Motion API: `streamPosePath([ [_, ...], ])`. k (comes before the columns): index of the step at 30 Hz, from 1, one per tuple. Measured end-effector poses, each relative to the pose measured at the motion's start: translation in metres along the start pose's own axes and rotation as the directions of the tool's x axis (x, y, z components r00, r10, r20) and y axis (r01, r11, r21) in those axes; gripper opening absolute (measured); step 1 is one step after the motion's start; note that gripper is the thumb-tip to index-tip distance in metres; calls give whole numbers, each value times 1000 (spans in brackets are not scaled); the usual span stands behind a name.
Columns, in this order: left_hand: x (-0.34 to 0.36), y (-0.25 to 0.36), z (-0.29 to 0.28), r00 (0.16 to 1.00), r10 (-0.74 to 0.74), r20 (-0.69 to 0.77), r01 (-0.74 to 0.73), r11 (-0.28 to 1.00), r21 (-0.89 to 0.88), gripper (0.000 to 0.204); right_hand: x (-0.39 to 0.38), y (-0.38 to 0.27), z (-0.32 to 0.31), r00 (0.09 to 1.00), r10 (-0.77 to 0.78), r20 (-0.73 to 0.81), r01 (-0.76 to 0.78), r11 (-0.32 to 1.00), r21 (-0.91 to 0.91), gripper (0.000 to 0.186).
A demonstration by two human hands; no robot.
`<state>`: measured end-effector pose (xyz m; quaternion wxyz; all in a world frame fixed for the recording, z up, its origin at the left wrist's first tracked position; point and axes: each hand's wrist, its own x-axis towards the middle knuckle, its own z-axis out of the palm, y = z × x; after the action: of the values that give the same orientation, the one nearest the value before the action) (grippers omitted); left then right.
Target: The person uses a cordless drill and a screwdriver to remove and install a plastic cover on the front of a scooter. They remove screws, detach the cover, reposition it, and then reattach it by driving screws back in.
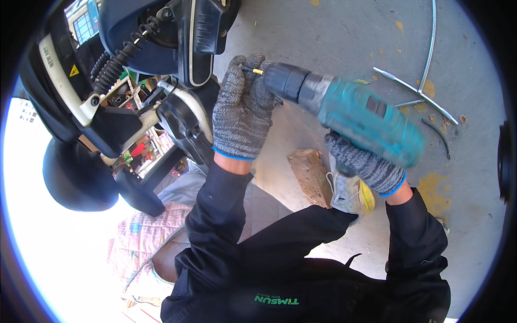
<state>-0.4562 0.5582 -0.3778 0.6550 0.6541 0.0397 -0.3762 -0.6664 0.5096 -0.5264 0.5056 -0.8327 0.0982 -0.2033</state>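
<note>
My right hand, in a grey knit glove, grips the handle of a teal and black cordless drill. The drill points left, its yellow-tipped bit at my left hand's fingertips. My left hand, also gloved, is raised with the fingers curled around the bit's tip, right beside the black and white body panel of a scooter. What the fingers pinch at the tip is hidden. Both forearms wear black sleeves.
The scooter's black seat and handlebar parts fill the upper left. A brick and my shoe lie on the concrete floor. Thin metal rods and a cable lie at the upper right. Patterned cloth lies at the lower left.
</note>
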Motion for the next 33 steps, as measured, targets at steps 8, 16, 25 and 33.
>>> streamPosePath([
  [8,36,-8,-4,996,66,58,-66,998,2,30,39,-3,27,908,364,206,-252,83,964,30],
  [16,56,-2,-39,996,20,-82,-8,990,140,37,62,8,71,890,354,289,-194,-280,940,32],
  [25,54,45,-80,508,411,757,-367,-692,622,53,83,7,99,907,293,303,-186,-367,911,34],
  [33,103,75,-69,684,187,705,-211,-875,437,88,85,12,110,935,203,292,-217,-325,921,35],
])
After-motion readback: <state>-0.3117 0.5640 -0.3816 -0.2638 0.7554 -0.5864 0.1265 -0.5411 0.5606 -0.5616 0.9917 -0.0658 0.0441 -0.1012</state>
